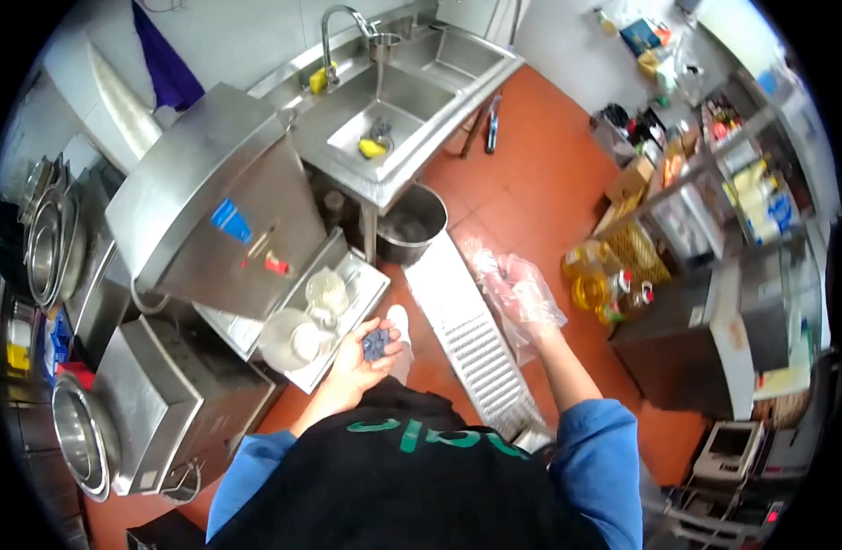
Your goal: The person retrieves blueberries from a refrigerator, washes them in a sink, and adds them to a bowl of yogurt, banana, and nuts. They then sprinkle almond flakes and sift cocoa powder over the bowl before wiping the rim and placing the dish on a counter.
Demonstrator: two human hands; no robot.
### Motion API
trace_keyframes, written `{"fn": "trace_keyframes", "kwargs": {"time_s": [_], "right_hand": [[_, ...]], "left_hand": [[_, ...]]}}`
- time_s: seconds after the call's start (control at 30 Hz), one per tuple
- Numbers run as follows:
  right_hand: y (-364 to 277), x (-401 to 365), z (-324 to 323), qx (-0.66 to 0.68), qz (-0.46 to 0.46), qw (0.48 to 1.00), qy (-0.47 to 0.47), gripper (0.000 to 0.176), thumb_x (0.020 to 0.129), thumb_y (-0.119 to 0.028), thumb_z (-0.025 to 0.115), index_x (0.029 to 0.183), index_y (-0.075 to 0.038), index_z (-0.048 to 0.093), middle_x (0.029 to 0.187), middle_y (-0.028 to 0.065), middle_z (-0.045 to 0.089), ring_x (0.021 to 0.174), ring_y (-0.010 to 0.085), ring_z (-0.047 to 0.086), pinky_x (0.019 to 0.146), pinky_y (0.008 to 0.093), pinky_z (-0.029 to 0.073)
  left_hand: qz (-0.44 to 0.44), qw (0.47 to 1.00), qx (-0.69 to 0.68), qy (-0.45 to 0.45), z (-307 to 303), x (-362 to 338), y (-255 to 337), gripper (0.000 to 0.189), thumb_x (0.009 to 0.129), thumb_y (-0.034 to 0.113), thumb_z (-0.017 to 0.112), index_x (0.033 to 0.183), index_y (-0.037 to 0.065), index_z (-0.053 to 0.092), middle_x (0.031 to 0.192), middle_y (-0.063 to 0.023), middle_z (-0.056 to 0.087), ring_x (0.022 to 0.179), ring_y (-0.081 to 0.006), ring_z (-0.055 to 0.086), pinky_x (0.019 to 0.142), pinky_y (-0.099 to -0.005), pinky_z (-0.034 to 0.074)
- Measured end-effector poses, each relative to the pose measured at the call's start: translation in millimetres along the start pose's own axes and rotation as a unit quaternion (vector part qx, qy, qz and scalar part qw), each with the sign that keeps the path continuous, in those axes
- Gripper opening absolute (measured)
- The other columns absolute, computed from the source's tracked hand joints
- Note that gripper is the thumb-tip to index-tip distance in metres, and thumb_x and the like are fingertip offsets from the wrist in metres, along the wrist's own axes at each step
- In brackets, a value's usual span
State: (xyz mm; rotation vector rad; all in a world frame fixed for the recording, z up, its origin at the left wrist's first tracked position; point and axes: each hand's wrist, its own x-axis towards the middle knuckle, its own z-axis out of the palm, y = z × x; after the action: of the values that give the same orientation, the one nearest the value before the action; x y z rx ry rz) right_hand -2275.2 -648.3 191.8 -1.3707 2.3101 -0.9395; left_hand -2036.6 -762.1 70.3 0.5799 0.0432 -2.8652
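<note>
My left hand (351,368) is bare and turned palm up, fingers curled around a small dark blue-grey lump (375,345) whose kind I cannot make out. Over on the right, a loose clear plastic glove (542,304) covers my right hand (524,286). The glove's crumpled film hides how the fingers lie and whether anything is in them. Left of my left hand, clear round containers (288,340) rest on a white and metal tray (377,286). A grey slatted metal strip (471,335) runs along the floor between my hands.
Ahead stands a steel double sink (407,96) with a running tap (344,13). A large metal pot (412,225) is beneath its corner. To the left is a big steel box with a slanted lid (201,183). Oil bottles (588,289) and loaded shelves line the right.
</note>
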Motion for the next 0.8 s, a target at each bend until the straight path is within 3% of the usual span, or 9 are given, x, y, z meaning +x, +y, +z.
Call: {"fn": "trace_keyframes", "kwargs": {"time_s": [0.03, 0.13, 0.37, 0.43, 0.53, 0.6, 0.67, 0.73, 0.8], "right_hand": [[-9, 31, -2, -0.021, 0.023, 1.000, -0.004, 0.025, 0.083, -0.027, 0.054, 0.084, -0.003, 0.059, 0.077, 0.0197, 0.055, 0.073, 0.0363, 0.053, 0.066, 0.0402, 0.042], [6, 137, -7, -0.162, -0.044, 0.986, -0.012, 0.027, 0.082, -0.030, 0.055, 0.079, -0.002, 0.058, 0.077, 0.0190, 0.056, 0.072, 0.0377, 0.053, 0.065, 0.0422, 0.042], [100, 436, 12, -0.226, -0.342, 0.912, -0.032, 0.023, 0.084, -0.027, 0.050, 0.075, -0.008, 0.060, 0.070, 0.0161, 0.056, 0.065, 0.0353, 0.054, 0.059, 0.0437, 0.042], [116, 569, 69, -0.193, -0.487, 0.852, 0.006, 0.023, 0.084, -0.027, 0.049, 0.074, -0.009, 0.061, 0.067, 0.0152, 0.057, 0.063, 0.0346, 0.055, 0.057, 0.0441, 0.042], [35, 632, 107, -0.270, -0.427, 0.855, -0.119, 0.020, 0.085, -0.024, 0.047, 0.080, -0.010, 0.061, 0.077, 0.0149, 0.059, 0.072, 0.0356, 0.056, 0.060, 0.0456, 0.044], [28, 683, 148, -0.129, -0.618, 0.769, -0.095, 0.024, 0.087, -0.028, 0.046, 0.082, -0.009, 0.059, 0.079, 0.0154, 0.059, 0.076, 0.0350, 0.057, 0.064, 0.0459, 0.044], [21, 710, 199, 0.041, -0.577, 0.795, -0.184, 0.026, 0.088, -0.029, 0.045, 0.082, -0.006, 0.058, 0.078, 0.0153, 0.060, 0.077, 0.0357, 0.058, 0.068, 0.0450, 0.045], [-33, 709, 201, -0.187, -0.601, 0.747, -0.215, 0.027, 0.088, -0.028, 0.044, 0.083, -0.006, 0.058, 0.079, 0.0153, 0.060, 0.079, 0.0356, 0.058, 0.070, 0.0434, 0.045], [-66, 692, 187, -0.187, -0.582, 0.744, -0.269, 0.026, 0.086, -0.025, 0.044, 0.082, -0.005, 0.059, 0.080, 0.0157, 0.061, 0.081, 0.0340, 0.059, 0.071, 0.0418, 0.046]], "left_hand": [[0.014, 1.000, 0.011, -0.006, 3, 26, 16, 0.023, 0.087, 0.023, 0.049, 0.088, 0.001, 0.052, 0.082, -0.0114, 0.053, 0.066, -0.0199, 0.050, 0.036, -0.0224, 0.032], [0.026, 0.999, -0.044, 0.000, 35, 114, 61, 0.022, 0.086, 0.022, 0.052, 0.088, 0.001, 0.052, 0.080, -0.0120, 0.054, 0.064, -0.0206, 0.051, 0.037, -0.0231, 0.033], [0.176, 0.983, -0.056, -0.021, 126, 235, 155, 0.030, 0.086, 0.017, 0.052, 0.106, -0.004, 0.054, 0.096, -0.0180, 0.060, 0.080, -0.0289, 0.059, 0.054, -0.0309, 0.043], [0.244, 0.965, -0.100, -0.006, 135, 281, 194, 0.024, 0.086, 0.019, 0.051, 0.098, -0.002, 0.055, 0.088, -0.0156, 0.059, 0.070, -0.0249, 0.055, 0.044, -0.0265, 0.038], [0.315, 0.936, -0.153, -0.013, 132, 316, 209, 0.020, 0.087, 0.021, 0.051, 0.089, 0.001, 0.054, 0.081, -0.0126, 0.055, 0.060, -0.0204, 0.048, 0.036, -0.0229, 0.030], [0.368, 0.909, -0.180, -0.072, 126, 349, 218, 0.020, 0.087, 0.022, 0.051, 0.089, 0.002, 0.055, 0.081, -0.0121, 0.055, 0.061, -0.0205, 0.048, 0.037, -0.0237, 0.031], [0.423, 0.881, -0.208, -0.038, 137, 374, 227, 0.020, 0.087, 0.021, 0.050, 0.090, 0.002, 0.054, 0.083, -0.0120, 0.055, 0.063, -0.0207, 0.049, 0.038, -0.0242, 0.032], [0.481, 0.843, -0.239, 0.013, 150, 395, 240, 0.019, 0.088, 0.020, 0.049, 0.090, 0.002, 0.053, 0.084, -0.0122, 0.056, 0.065, -0.0214, 0.050, 0.040, -0.0250, 0.035], [0.515, 0.818, -0.256, 0.014, 160, 414, 252, 0.018, 0.089, 0.020, 0.049, 0.091, 0.002, 0.053, 0.083, -0.0124, 0.057, 0.066, -0.0221, 0.052, 0.043, -0.0256, 0.038]]}}
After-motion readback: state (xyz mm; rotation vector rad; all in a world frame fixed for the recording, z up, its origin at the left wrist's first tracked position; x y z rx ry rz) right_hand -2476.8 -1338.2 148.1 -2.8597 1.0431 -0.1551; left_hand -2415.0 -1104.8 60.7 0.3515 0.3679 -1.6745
